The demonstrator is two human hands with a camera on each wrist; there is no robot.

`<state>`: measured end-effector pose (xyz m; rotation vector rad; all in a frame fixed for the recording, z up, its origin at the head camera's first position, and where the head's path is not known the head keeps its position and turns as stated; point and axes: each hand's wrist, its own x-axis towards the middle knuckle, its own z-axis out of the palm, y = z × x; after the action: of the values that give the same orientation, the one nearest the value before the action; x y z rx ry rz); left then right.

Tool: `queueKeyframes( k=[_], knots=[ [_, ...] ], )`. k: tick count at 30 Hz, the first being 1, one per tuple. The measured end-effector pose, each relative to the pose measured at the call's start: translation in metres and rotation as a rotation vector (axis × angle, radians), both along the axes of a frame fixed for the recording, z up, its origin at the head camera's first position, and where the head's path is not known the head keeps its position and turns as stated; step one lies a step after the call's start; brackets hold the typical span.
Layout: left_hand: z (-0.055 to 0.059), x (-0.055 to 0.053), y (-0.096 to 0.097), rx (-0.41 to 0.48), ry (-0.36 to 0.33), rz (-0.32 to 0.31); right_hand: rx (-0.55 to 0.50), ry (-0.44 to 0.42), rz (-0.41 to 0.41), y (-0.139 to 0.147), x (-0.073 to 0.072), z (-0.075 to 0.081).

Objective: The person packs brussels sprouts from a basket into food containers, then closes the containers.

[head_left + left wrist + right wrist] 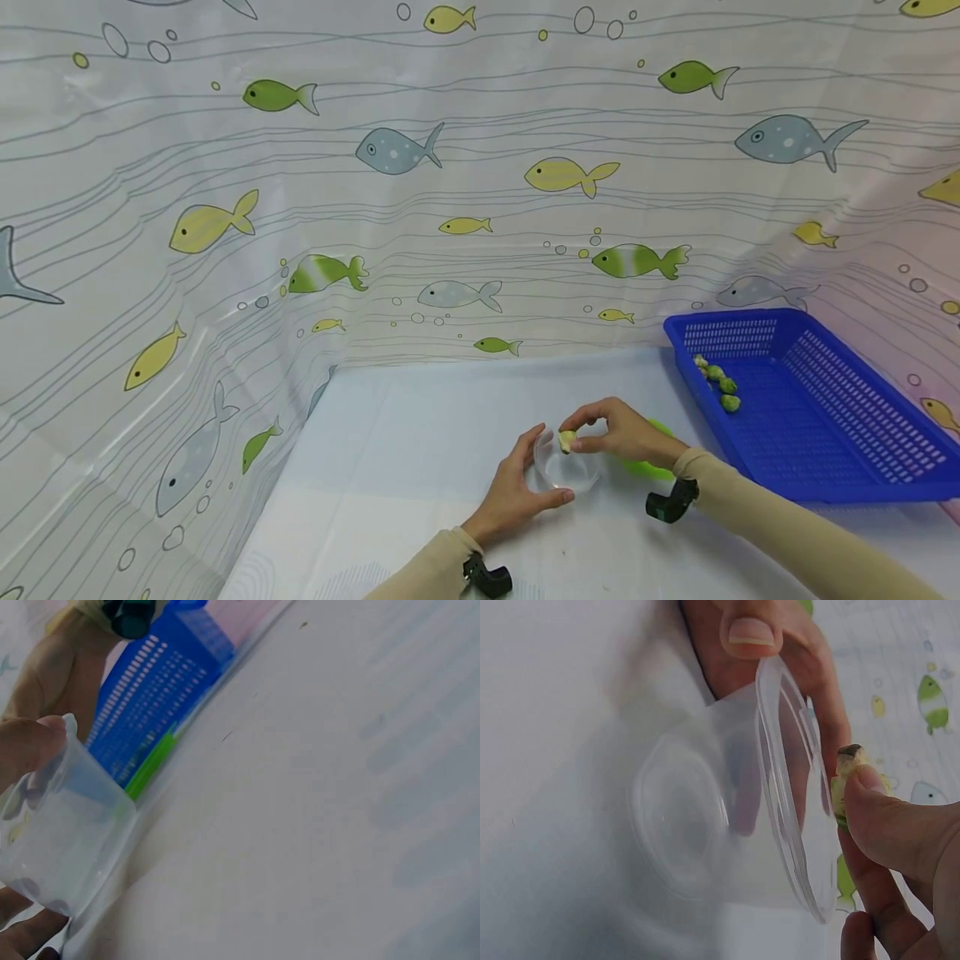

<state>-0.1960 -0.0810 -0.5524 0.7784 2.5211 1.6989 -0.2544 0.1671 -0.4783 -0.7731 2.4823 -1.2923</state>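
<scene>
Wavy lines and green, yellow and blue-gray fish cover the shiny sheet (487,100) behind a white tabletop (405,433). Near the front, a person's left hand (513,493) is at the 8 o'clock side of a see-through plastic cup (67,832). Its fingers (529,442) and thumb are spread as wide as the cup and bent around it, with the thumb on the rim. At the cup's 2 o'clock is the right hand (626,433). Its fingers are almost closed, and they pinch one little yellow-green sprout (567,439) just over the cup's mouth. A bright green thing (645,470) peeks out from behind the right hand, at 3 o'clock from the cup. Farther off, between 2 and 3 o'clock, sits a big blue basket (832,417) with lots of holes. Small green sprouts (728,385) lie in a line inside it, along its 9 to 10 o'clock wall. Both arms wear tan sleeves (795,517), and each wrist has a black camera (672,502) on it.
</scene>
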Motion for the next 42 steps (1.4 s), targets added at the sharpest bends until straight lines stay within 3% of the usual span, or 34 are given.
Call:
queueKeyframes(
  k=[7, 17, 31, 42],
  knots=[
    [-0.001, -0.002, -0.001, -0.008, 0.027, -0.005, -0.004, 0.041, 0.025, -0.007, 0.003, -0.003],
    [0.001, -0.003, -0.001, 0.0, -0.005, -0.008, 0.049, 0.202, 0.019, -0.014, 0.005, -0.006],
    [0.0, -0.001, -0.001, -0.011, -0.015, -0.009, 0.112, 0.206, -0.102, -0.024, 0.011, -0.017],
    [-0.002, -0.002, 0.0, -0.015, 0.039, -0.004, 0.15, 0.291, -0.116, -0.036, 0.015, -0.025]
  ],
)
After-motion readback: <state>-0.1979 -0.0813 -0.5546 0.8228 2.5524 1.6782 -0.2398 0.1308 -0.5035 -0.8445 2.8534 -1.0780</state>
